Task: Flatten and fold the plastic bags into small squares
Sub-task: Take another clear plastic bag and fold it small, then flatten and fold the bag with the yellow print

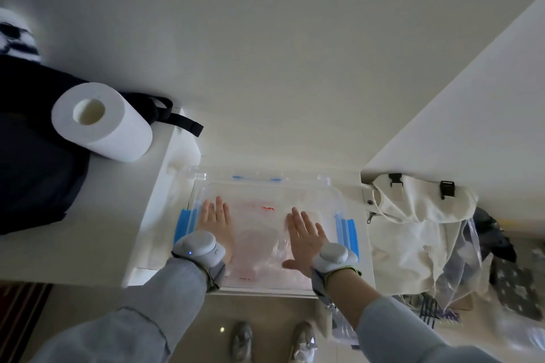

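A clear plastic bag (259, 233) with faint red print lies spread flat on top of a transparent storage box lid (343, 225) with blue latches. My left hand (216, 219) lies flat on the bag's left side, fingers straight and pointing away from me. My right hand (305, 237) presses flat on the bag's right side, fingers spread. Both wrists wear grey bands with round sensors.
A paper towel roll (101, 121) lies on the white counter (97, 233) at left beside a dark backpack (35, 162). A cream fabric bag (413, 224) and more clear plastic bags (460, 268) sit at right. My shoes (272, 340) stand on the floor below.
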The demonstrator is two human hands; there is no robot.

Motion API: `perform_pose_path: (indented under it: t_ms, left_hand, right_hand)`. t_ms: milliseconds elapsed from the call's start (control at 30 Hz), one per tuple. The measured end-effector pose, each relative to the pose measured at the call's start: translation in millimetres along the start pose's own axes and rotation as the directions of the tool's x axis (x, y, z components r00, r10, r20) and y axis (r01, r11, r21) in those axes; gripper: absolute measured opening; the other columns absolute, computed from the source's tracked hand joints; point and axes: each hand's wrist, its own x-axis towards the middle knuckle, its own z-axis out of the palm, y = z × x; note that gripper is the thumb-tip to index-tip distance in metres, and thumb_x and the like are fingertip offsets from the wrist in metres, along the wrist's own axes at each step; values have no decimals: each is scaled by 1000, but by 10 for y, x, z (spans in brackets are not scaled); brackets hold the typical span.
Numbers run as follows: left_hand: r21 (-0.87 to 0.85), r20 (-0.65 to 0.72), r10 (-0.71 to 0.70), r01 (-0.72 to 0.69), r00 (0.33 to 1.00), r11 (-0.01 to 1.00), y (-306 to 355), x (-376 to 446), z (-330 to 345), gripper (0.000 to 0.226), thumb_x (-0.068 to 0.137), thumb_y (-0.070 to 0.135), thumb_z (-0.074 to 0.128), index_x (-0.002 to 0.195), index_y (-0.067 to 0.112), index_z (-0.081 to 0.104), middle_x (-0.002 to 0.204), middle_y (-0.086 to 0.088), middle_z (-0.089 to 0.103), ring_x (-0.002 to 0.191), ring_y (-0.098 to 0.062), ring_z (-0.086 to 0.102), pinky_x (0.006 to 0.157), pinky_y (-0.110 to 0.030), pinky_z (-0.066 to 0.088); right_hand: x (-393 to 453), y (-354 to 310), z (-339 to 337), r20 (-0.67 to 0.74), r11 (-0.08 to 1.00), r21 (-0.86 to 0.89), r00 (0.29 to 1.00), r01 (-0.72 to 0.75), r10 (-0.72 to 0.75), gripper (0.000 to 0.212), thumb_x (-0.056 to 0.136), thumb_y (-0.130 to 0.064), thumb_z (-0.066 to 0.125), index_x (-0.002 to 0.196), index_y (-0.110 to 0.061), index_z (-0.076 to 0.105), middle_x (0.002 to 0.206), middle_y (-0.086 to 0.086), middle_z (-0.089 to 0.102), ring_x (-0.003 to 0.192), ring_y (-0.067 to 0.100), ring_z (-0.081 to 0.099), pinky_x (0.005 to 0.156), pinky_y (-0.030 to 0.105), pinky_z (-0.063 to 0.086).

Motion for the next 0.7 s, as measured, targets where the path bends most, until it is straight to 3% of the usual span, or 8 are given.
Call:
perform_pose_path:
  t_ms: [67,200,300,367,433,500,600,700]
  left_hand:
    - [64,12,1,-2,1000,998,9,-118,-163,74,96,33,38,144,-5,-3,154,-24,3,139,-36,22,115,-47,-5]
    - [-44,-243,48,-60,969,997,137,-283,-539,50,95,23,39,139,4,25,140,-12,40,122,-27,49,112,-40,17]
    - [-65,-449,119,-165,886,984,428,-378,-933,52,96,23,36,143,7,20,142,-9,39,126,-26,45,112,-40,17]
    - [-50,-513,182,-241,839,969,687,-353,-1136,56,94,26,41,143,7,21,145,-10,37,130,-25,40,113,-41,14]
    - [11,-627,266,-334,732,943,1039,-316,-1324,58,80,31,63,130,7,47,129,-11,55,116,-23,55,108,-41,24]
    - [38,-679,313,-394,665,918,1209,-250,-1336,52,53,33,81,99,13,68,97,-2,70,87,-17,68,95,-39,41]
    - [18,-687,375,-501,622,865,1641,-228,-1403,37,50,27,77,85,18,69,86,4,71,79,-13,68,91,-36,36]
    - [25,-663,450,-583,598,812,2108,-176,-1422,31,54,26,65,85,20,71,85,4,72,79,-13,69,91,-35,43]
  right_hand:
    - [-71,-14,-58,-41,1000,24,999,5,-4,100,86,-47,55,144,-7,-16,154,8,-23,143,26,-17,116,43,-2]
    - [-365,19,-287,-166,991,57,980,117,-106,83,92,-45,46,146,-4,-1,157,10,-9,144,23,-10,117,40,0]
    - [-620,184,-407,-338,962,163,928,220,-156,57,96,-35,42,142,-6,28,156,8,12,145,19,4,117,36,10]
    - [-771,408,-425,-453,931,264,885,252,-111,40,95,-26,44,130,-7,48,149,7,33,141,20,21,114,35,25]
    - [-900,782,-351,-575,921,302,818,248,-31,27,90,-18,47,107,-8,65,127,8,57,125,25,47,99,31,44]
    - [-978,1008,-298,-646,891,384,760,241,73,26,83,-18,45,88,-11,70,104,4,69,102,24,60,85,24,48]
    - [-1125,1464,-127,-615,835,529,747,153,253,20,85,-5,50,87,-7,70,97,5,69,96,24,58,82,20,42]
    - [-1171,1946,226,-445,753,658,792,-27,417,24,89,0,46,97,-5,68,107,6,67,105,23,51,86,21,36]
